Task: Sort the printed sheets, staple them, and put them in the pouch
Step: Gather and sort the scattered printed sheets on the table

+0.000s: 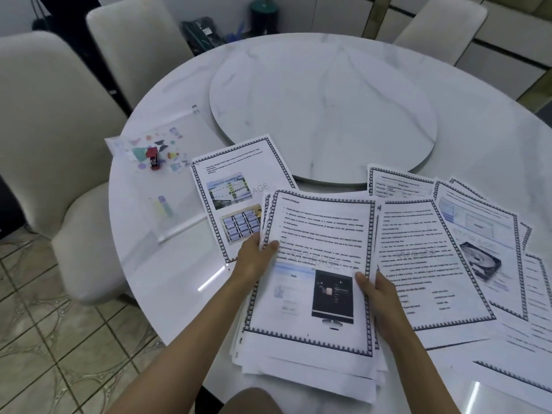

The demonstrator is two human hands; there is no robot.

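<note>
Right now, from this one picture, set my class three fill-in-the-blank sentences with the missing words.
The stapler on the clear pouch is ____ in colour.
The stack of sheets is held by the left hand and the ____ hand.
The marble table is ____ in shape.
Missing words: red; right; round.

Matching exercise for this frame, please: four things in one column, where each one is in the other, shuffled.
1 stapler
2 pouch
3 stack
4 turntable

A gripped by left hand and right hand
B middle of the table
C on the pouch
D flat, on the table's left side

Pairs: 1-C, 2-D, 3-A, 4-B
</note>
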